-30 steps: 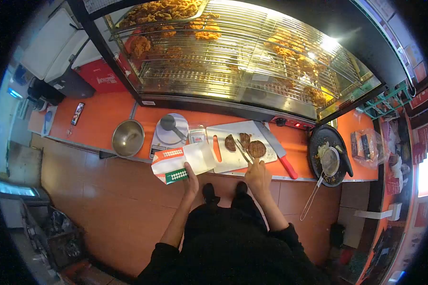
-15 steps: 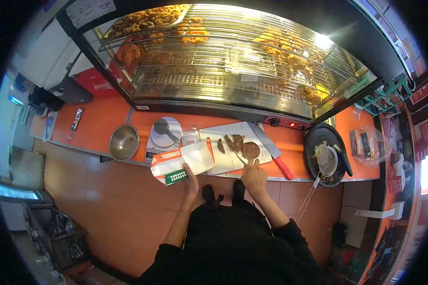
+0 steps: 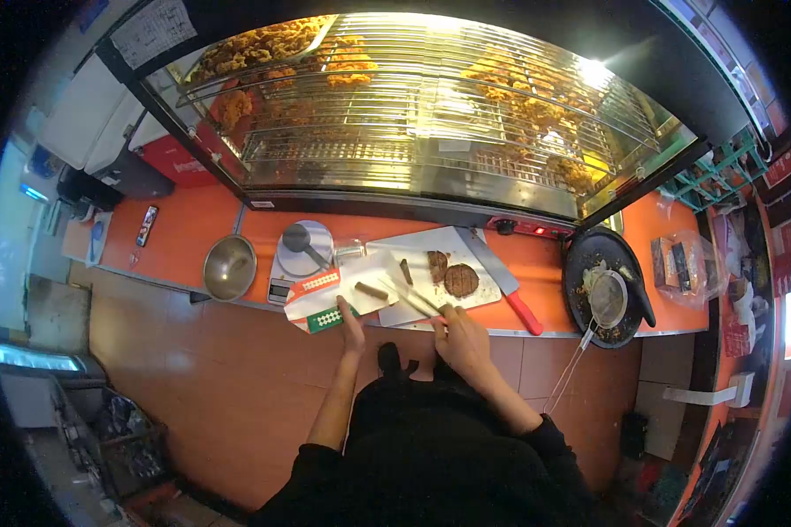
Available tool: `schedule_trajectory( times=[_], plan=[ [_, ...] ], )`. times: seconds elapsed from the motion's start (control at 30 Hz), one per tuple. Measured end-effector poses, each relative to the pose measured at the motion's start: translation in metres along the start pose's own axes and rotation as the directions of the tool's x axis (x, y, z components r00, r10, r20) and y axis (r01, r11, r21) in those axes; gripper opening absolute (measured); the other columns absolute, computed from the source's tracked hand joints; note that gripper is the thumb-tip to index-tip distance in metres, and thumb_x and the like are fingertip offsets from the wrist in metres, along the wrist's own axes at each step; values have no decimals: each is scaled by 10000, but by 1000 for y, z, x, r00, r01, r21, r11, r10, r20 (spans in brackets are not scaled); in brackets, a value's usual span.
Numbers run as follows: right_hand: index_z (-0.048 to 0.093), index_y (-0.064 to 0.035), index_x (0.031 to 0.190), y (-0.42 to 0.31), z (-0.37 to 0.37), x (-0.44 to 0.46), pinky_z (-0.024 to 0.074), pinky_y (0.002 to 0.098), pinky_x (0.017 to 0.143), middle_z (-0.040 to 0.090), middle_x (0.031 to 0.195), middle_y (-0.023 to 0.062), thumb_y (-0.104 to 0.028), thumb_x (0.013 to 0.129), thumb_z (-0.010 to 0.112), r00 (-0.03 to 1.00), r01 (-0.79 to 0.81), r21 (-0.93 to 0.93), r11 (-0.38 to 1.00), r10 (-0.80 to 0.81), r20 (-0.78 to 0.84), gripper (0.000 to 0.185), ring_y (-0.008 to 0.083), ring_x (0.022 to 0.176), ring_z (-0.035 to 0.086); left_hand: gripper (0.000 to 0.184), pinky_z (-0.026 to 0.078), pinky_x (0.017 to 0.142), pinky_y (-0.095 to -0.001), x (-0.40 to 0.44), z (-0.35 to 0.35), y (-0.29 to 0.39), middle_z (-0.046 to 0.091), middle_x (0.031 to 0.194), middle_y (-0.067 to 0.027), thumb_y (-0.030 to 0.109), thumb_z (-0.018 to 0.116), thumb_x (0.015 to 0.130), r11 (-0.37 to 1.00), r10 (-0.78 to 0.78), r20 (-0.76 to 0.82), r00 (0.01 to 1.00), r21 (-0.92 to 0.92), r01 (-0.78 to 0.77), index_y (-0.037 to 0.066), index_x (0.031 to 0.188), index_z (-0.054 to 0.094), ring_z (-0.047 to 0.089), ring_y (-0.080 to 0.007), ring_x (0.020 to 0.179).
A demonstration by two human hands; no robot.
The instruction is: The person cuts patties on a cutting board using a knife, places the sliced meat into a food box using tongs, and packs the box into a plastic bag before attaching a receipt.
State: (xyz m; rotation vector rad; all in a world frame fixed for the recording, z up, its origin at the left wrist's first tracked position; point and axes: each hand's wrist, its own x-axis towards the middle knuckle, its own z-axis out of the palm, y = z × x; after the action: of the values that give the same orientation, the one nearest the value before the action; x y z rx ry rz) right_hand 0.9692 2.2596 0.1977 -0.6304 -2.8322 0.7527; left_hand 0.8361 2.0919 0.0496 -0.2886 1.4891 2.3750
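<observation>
My left hand (image 3: 351, 324) grips an opened paper box (image 3: 325, 301), white inside with orange and green patterned sides. My right hand (image 3: 462, 341) is closed round metal tongs (image 3: 415, 299), whose tips reach over the box's right flap. A dark strip of meat patty (image 3: 372, 291) lies over that flap, near the tong tips. On the white cutting board (image 3: 492, 297) are a round patty (image 3: 461, 280), a cut patty piece (image 3: 438, 263) and a thin slice (image 3: 405, 270). A knife with a red handle (image 3: 525, 313) rests on the board's right side.
Left of the board are a scale (image 3: 283, 266) with a dark scoop (image 3: 301, 241) and a metal bowl (image 3: 229, 268). A black pan (image 3: 618, 255) holds a strainer (image 3: 607, 297) at right. Behind stands a glass display case (image 3: 395, 195) with fried food.
The tongs have moved left from the patties to the box, and a meat strip now shows over its flap. The cut pieces on the board have been separated.
</observation>
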Motion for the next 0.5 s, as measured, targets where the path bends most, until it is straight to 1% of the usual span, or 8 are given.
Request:
schedule_trajectory(
  times=[0.03,0.1,0.13,0.17,0.27,0.33,0.43,0.5],
  plan=[
    [510,-53,880,2,1,4,489,475,576,582,814,182,-229,863,555,1000,5,2,1000,-5,0,182,388,697,608,693,401,981,-394,-1,-4,1,435,1330,-151,565,319,947,1000,5,-3,1000,0,-5,12,1365,328,471,-254,1183],
    [498,-46,894,11,1,9,489,466,541,577,837,176,-227,866,549,995,-61,-86,994,53,-86,190,383,657,609,726,286,1053,-448,-13,-12,11,393,1378,-91,635,320,910,997,-64,-37,997,49,66,103,1402,293,358,-248,1291],
    [492,-32,900,19,5,8,485,445,494,569,838,182,-229,872,538,997,-21,-112,994,12,-75,205,371,622,612,762,270,1057,-491,-11,-22,5,380,1393,-98,657,309,898,999,12,23,1000,31,-13,93,1409,271,349,-255,1301],
    [492,-32,900,22,12,10,485,445,494,569,838,182,-229,872,538,997,-20,-111,994,11,-73,205,371,622,612,762,270,1057,-491,-13,-25,6,380,1393,-98,657,309,898,999,12,22,1000,31,-13,93,1409,271,349,-255,1301],
    [490,-17,915,28,32,8,483,428,467,566,854,195,-210,863,541,999,-27,-200,979,30,12,206,354,614,622,759,277,1063,-461,-17,-39,3,378,1396,-104,653,318,898,999,17,-79,997,32,-14,95,1411,270,361,-250,1292],
    [506,-11,914,22,41,10,485,475,573,563,855,217,-204,885,527,991,-106,-140,985,115,63,197,414,689,595,756,347,1045,-388,-9,-54,-8,364,1390,-121,617,359,909,997,63,-26,998,-47,-64,63,1410,238,399,-239,1264],
    [496,-10,891,16,49,14,485,468,561,567,847,204,-190,888,522,986,-148,-157,976,159,57,182,401,663,594,751,293,1074,-365,-10,-56,-8,332,1410,-117,616,352,913,998,-11,-134,991,57,19,67,1413,237,339,-218,1306],
    [492,-10,890,23,55,16,485,465,559,566,835,197,-184,888,520,992,-104,-171,980,115,52,176,400,660,591,758,286,1072,-358,-14,-50,-3,323,1415,-108,619,352,912,998,-9,-111,994,63,17,65,1415,231,336,-210,1304]
  ],
)
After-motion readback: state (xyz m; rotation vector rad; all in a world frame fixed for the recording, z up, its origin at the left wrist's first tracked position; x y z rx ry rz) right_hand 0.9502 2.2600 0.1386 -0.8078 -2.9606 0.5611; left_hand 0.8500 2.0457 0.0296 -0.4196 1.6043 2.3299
